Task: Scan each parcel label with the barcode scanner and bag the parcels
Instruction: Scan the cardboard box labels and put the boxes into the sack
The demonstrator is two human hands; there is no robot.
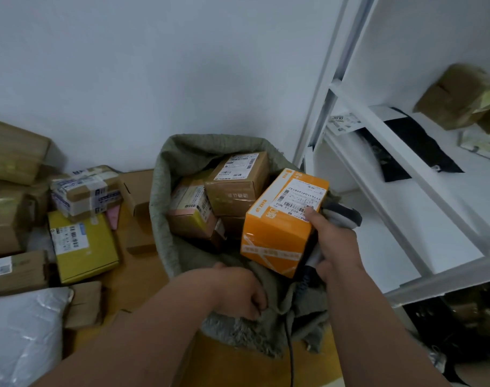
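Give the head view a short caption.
Right hand lowers an orange parcel into the sack held by the left hand.

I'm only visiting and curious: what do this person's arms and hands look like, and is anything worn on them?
Both forearms are bare up to the frame's edge, with no sleeve in view. The left hand and the right hand wear no gloves, and no watch, ring or wristband shows on them. There are no markings that I can make out.

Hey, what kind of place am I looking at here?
Probably a small parcel sorting or courier pickup room. Labelled cardboard parcels are heaped on the floor, a woven sack is being filled with boxes, and white metal shelving holds more packages.
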